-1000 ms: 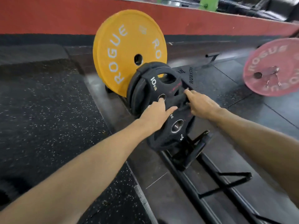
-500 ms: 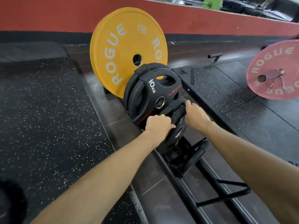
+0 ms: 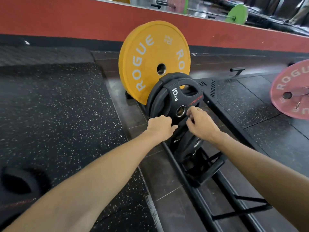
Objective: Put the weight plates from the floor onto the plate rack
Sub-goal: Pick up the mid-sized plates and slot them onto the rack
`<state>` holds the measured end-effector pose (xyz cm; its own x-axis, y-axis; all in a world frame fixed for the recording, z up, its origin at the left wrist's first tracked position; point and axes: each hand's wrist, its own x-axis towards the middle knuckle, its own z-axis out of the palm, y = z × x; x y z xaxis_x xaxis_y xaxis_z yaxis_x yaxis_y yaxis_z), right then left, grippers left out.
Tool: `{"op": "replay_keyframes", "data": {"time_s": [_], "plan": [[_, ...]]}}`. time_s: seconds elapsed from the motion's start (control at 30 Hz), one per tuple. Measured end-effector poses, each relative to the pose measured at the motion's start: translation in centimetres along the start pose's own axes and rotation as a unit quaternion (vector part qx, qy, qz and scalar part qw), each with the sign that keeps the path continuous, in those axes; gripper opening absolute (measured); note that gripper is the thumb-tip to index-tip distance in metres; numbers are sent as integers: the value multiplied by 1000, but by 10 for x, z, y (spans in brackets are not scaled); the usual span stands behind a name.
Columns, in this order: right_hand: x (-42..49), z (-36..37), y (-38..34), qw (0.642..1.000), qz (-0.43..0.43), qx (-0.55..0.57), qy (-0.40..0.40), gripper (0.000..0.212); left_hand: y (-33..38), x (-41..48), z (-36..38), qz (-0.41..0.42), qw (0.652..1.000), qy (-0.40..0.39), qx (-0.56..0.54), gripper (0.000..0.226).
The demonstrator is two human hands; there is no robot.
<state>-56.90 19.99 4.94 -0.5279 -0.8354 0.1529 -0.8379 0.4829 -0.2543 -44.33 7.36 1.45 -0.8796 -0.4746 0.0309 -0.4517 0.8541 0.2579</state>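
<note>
Rack (image 3: 207,171): low black floor rack, slotted, running toward the wall.
Yellow plate (image 3: 150,61): upright in the far slot.
10 kg plates (image 3: 168,97): black, upright, just in front of the yellow plate.
Small plate (image 3: 189,146): black, on edge in the next slot, tilted, touching the 10 kg plates at its top.
Left hand (image 3: 160,126): fingers curled over the small plate's top rim, gripping it.
Right hand (image 3: 200,123): closed on the same rim, from the other side.
Floor plate (image 3: 18,183): black, partly seen at lower left, not yet racked.
Risks, as judged: fingers pinched between small plate and 10 kg plates if it tips forward; plate rolling out or falling sideways if released before it seats in the slot.
</note>
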Motion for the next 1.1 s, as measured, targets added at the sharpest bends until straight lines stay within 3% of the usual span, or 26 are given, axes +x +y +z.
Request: {"op": "replay_keyframes", "data": {"time_s": [0.2,0.37,0.5,0.6,0.73,0.83,0.93,1.1], "plan": [[30,60,-111,976,-143,27,-160,24,-141,-58,-53,-111,994,-1,17,48],[40,124,-236,934,-247,26,-257,32,-261,-156,-78,-201,975,-61,72,47],[34,171,-326,899,-290,31,-326,35,-345,-247,-88,-297,947,-94,79,45],[17,213,-397,880,-304,43,-362,36,-404,-323,-88,-401,907,-116,45,44],[-11,262,-454,879,-268,37,-392,47,-439,-402,-62,-444,883,-150,-25,41],[-16,284,-476,891,-227,8,-394,56,-441,-430,-41,-472,874,-86,-75,38],[-14,294,-479,896,-182,8,-405,56,-443,-448,-26,-533,832,-68,-139,51],[-9,284,-476,904,-75,62,-416,56,-441,-447,-17,-602,786,-49,-134,46]]}}
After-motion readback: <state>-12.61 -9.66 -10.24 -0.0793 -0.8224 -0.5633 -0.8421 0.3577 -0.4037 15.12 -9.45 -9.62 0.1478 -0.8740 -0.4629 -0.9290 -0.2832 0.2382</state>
